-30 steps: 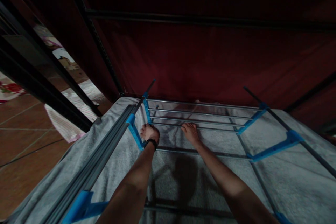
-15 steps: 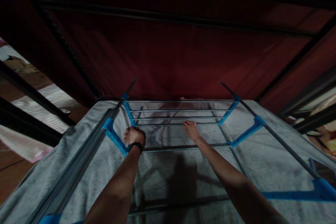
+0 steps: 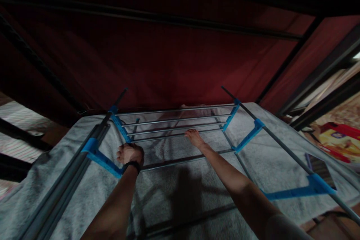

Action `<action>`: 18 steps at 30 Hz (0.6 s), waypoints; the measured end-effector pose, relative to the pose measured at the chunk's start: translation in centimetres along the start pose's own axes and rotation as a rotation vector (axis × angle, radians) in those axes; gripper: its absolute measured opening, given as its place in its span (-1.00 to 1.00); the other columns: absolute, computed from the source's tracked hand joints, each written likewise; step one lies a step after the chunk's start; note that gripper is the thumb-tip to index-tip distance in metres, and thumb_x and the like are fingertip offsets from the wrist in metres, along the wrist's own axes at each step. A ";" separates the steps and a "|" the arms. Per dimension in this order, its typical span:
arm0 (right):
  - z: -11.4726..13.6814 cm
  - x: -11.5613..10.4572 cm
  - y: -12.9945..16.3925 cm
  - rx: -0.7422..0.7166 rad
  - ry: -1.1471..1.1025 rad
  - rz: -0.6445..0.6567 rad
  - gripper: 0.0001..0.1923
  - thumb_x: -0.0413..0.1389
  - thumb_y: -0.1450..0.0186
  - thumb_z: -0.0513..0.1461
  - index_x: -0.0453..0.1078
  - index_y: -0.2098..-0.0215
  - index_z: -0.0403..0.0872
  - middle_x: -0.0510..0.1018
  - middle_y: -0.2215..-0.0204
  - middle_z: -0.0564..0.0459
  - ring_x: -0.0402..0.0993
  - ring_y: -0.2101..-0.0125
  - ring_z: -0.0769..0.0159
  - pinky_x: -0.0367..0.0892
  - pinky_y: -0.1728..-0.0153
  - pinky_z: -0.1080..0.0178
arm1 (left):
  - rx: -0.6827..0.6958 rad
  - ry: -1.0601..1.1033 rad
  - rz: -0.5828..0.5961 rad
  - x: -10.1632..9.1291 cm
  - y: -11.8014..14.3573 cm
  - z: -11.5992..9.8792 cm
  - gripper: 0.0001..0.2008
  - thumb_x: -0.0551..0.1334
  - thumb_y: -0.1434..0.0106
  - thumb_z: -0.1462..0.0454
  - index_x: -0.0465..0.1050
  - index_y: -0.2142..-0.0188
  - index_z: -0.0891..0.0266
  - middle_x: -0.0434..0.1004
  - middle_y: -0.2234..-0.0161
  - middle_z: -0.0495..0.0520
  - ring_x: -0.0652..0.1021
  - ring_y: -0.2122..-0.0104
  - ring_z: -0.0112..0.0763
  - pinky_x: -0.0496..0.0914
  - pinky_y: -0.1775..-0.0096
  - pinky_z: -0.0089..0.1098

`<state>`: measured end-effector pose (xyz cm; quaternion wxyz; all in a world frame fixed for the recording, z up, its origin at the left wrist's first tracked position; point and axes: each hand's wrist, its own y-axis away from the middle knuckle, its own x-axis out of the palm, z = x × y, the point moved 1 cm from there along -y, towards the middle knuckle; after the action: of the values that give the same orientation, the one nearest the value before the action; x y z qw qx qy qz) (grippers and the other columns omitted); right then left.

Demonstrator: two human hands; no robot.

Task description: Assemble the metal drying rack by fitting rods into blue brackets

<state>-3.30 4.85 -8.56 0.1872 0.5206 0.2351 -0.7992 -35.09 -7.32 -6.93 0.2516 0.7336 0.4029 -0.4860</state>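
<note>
A metal drying rack (image 3: 174, 120) with grey rods and blue plastic brackets (image 3: 102, 159) stands in front of me, with a grey towel (image 3: 284, 165) spread over it. My left hand (image 3: 129, 153), with a black wristband, lies curled on the towel beside a blue bracket at the rack's left side. My right hand (image 3: 193, 137) is stretched out flat on the towel near the far rods, fingers extended. Neither hand visibly clasps anything.
A dark red fabric wall (image 3: 168, 60) with black frame bars rises right behind the rack. A folded rack wing (image 3: 64, 187) slopes down on the left. Colourful boxes (image 3: 341, 140) lie at the right, striped cloth (image 3: 17, 150) on the floor at the left.
The view has swung to the right, so the rack and both hands sit further left in the picture. The hands stay on the towel in about the same places.
</note>
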 end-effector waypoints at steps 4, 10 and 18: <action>0.3 -0.1 0.1 0.000 -0.029 -0.018 -0.85 0.11 -0.42 -0.28 0.54 0.24 -0.07 0.61 0.23 -0.02 0.49 0.16 0.27 0.27 0.03 0.21 | 0.003 0.008 0.000 -0.1 0.1 0.0 -0.65 -0.01 -0.36 0.16 0.41 0.05 0.31 0.40 -0.03 0.34 0.40 -0.07 0.05 0.29 -0.07 -0.01; 1.2 -0.7 1.6 0.034 -0.059 -0.103 -0.70 0.11 -0.36 -0.35 0.50 -0.04 -0.06 0.55 0.01 -0.11 0.43 -0.04 0.19 0.26 -0.14 0.10 | -0.003 0.020 -0.004 -0.1 0.0 -0.1 -0.64 -0.01 -0.36 0.15 0.41 0.05 0.32 0.41 -0.03 0.37 0.40 -0.09 0.09 0.30 -0.06 0.01; 5.5 -1.6 8.9 -0.024 -0.464 -0.201 -0.66 -0.06 -0.38 -0.37 0.52 0.11 0.02 0.57 0.19 0.03 0.50 0.11 0.30 0.37 0.02 0.23 | -0.007 0.031 -0.011 -0.2 0.0 -0.4 -0.66 0.03 -0.32 0.16 0.44 0.08 0.32 0.42 -0.03 0.40 0.41 -0.08 0.14 0.30 -0.06 0.03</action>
<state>-1.95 -5.52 -6.82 0.1618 0.2949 0.2458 -0.9091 -34.95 -7.13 -6.57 0.2452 0.7378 0.4126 -0.4746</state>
